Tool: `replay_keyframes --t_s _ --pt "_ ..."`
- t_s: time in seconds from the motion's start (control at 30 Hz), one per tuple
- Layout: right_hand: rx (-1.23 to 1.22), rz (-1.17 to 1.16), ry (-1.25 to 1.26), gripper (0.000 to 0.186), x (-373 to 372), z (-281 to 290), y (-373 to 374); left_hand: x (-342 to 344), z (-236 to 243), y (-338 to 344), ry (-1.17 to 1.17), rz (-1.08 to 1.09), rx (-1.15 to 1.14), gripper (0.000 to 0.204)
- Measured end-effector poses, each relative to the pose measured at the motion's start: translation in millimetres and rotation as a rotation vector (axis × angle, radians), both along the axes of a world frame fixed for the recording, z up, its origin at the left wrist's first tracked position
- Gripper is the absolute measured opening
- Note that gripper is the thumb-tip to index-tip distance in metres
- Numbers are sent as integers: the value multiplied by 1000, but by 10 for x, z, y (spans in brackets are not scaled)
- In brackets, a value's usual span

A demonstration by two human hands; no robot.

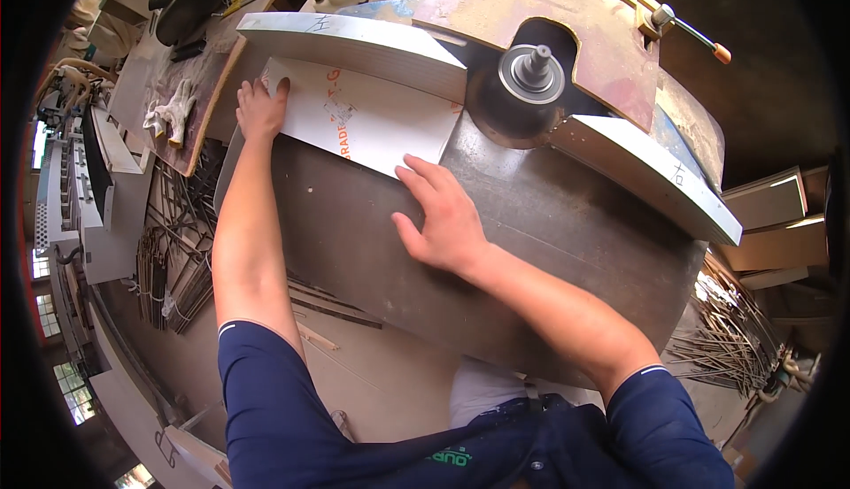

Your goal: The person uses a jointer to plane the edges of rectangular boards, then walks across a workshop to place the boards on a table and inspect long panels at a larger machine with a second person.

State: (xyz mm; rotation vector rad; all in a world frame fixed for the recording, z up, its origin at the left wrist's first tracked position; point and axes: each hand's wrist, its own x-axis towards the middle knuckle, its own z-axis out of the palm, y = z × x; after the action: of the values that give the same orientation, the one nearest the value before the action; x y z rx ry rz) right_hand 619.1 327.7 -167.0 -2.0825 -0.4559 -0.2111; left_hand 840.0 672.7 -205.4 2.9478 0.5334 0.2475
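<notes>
A flat white panel (372,117) with orange print lies on the dark metal machine table (354,201), along the left silver fence (372,44). My left hand (258,110) grips the panel's left end, its thumb over the top face and its fingers beyond the end. By the near right corner is my right hand (441,215), open with fingers apart and fingertips at the panel's edge. To the right of the panel, a round cutter head on an upright spindle (533,73) stands in the gap between the fences. Whether it turns cannot be told.
The right silver fence (655,175) angles away past the spindle. Behind it a wooden board (496,2) surrounds the cutter opening, with an orange-tipped lever (699,38). White gloves (173,113) lie on a side bench at left. Thin strips (730,321) are heaped at right.
</notes>
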Motion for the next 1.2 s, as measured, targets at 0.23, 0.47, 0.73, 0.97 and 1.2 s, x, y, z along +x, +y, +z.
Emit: replay_keyframes --t_s 0.23,0.47,0.73,0.97,1.2 --pt "575 -215 751 86 -230 93 73 -131 341 166 81 -67 -278 90" --pt "727 -383 1061 79 -608 137 -131 -1146 715 173 91 91 -620 100" --pt "635 -239 724 30 -1336 481 -1247 -2975 1028 -464 -213 -67 -964 95" --pt "287 -198 125 23 -1887 863 -2454 -3687 1481 -1386 -472 -413 -1048 66" --pt "357 -217 -6 24 -2297 1140 -3033 -3934 1950 -1922 -588 -603 -772 58"
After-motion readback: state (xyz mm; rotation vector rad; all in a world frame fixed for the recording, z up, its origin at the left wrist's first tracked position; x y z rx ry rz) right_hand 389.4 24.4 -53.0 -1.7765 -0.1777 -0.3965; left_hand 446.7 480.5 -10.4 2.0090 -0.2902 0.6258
